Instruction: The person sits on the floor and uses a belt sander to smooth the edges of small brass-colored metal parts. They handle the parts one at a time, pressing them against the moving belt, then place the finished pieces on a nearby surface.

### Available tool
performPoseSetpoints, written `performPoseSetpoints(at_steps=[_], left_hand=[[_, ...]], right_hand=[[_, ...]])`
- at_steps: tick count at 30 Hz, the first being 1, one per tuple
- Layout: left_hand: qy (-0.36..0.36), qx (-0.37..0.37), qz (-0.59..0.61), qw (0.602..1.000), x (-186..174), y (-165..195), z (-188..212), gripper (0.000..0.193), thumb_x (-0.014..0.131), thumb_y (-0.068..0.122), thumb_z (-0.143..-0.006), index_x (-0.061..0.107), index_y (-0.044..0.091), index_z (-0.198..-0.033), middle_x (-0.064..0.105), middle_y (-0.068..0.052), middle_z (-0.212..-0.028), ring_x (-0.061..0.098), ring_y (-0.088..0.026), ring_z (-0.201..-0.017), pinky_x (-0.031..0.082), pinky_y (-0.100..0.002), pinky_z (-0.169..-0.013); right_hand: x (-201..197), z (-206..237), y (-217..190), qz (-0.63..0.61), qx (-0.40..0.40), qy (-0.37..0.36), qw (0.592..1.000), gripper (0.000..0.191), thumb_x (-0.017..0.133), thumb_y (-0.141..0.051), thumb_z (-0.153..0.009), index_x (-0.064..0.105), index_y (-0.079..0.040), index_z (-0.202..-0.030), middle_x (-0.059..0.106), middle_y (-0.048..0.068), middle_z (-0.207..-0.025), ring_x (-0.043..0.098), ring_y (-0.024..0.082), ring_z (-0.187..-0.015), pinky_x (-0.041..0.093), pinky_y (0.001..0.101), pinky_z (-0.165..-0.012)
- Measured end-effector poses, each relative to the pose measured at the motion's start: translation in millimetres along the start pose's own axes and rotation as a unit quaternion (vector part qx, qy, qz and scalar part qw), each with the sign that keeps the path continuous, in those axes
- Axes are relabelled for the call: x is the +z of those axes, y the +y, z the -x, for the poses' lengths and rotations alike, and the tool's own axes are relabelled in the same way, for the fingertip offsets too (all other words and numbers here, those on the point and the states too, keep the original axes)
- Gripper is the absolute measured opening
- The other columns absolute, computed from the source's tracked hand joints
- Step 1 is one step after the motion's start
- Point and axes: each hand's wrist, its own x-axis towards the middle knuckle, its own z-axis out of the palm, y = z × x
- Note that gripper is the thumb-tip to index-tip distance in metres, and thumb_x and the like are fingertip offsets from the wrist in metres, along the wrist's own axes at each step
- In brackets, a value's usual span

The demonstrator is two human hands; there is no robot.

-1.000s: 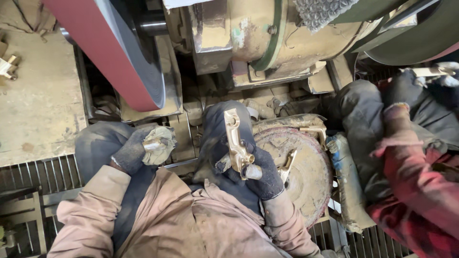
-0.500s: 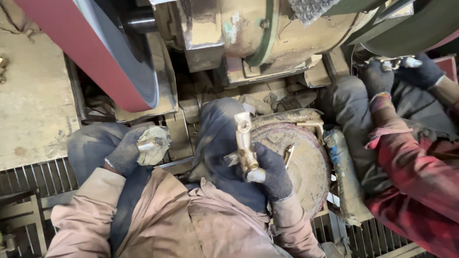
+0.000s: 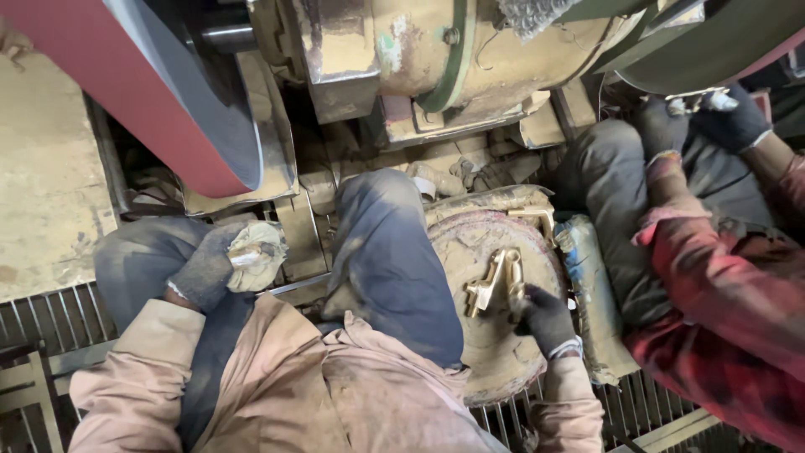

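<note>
Brass fitting (image 3: 496,285) at 4 o'clock of the view, lying on a round dusty drum lid (image 3: 495,352), angled from 7 to 1 o'clock, pale gold and shiny against the grime. Pinched at its 4 o'clock end by the right hand (image 3: 545,317) in a dark glove, grip closed on the metal with fingers curled around the lower edge. Just beside the lid at 3 o'clock, a dirty blue-and-tan cylinder (image 3: 587,294) lying lengthwise.

Across the lap at 9 o'clock, left hand (image 3: 205,268) in a grey glove, resting on the left knee, grip closed around a crumpled whitish rag (image 3: 256,256). Between the two hands, a knee in dusty blue trousers (image 3: 386,252); below, sleeves of a faded pink jacket (image 3: 277,394). Under the legs at 7 and 5 o'clock, a metal floor grating (image 3: 42,319).

Farther off, at 11 o'clock, a wide red sanding belt (image 3: 109,92) slanting down over a metal guard. At 12 o'clock, a worn cream-and-green motor housing (image 3: 436,50), paint chipped.

At 2 o'clock, another person in a red checked shirt (image 3: 729,294), their dark-gloved hands (image 3: 704,117) holding a small bright metal piece (image 3: 692,102) up near a second belt (image 3: 713,42).
</note>
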Motion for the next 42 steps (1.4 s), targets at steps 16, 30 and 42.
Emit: performPoseSetpoints(at_steps=[16, 30, 42], left_hand=[[-0.032, 0.098, 0.348, 0.932, -19, 43, 25, 0.028, 0.074, 0.007, -0.095, 0.065, -0.007, -0.119, 0.073, -0.014, -0.104, 0.071, -0.024, -0.094, 0.059, -0.034, -0.083], [0.52, 0.374, -0.015, 0.768, -232, 151, 22, 0.032, 0.064, -0.01, -0.086, 0.065, -0.001, -0.117, 0.067, -0.006, -0.104, 0.061, -0.017, -0.091, 0.049, -0.03, -0.076], [0.683, 0.282, -0.101, 0.666, -289, 176, -22, 0.034, 0.073, -0.014, -0.081, 0.067, -0.001, -0.112, 0.07, -0.006, -0.102, 0.065, -0.016, -0.089, 0.053, -0.028, -0.078]], right_hand=[[83, 49, -112, -0.003, -0.262, 0.027, 0.965, 0.035, 0.065, -0.006, -0.094, 0.071, -0.003, -0.128, 0.078, 0.011, -0.099, 0.07, 0.019, -0.078, 0.057, 0.0332, -0.071], [215, 75, -187, 0.193, -0.56, 0.122, 0.797, 0.028, 0.071, -0.016, -0.094, 0.072, -0.004, -0.119, 0.072, 0.016, -0.107, 0.071, 0.032, -0.099, 0.054, 0.0372, -0.09], [231, 70, -198, 0.2, -0.505, 0.133, 0.829, 0.029, 0.07, -0.014, -0.093, 0.074, -0.008, -0.121, 0.074, 0.012, -0.11, 0.073, 0.025, -0.101, 0.055, 0.0347, -0.091]])
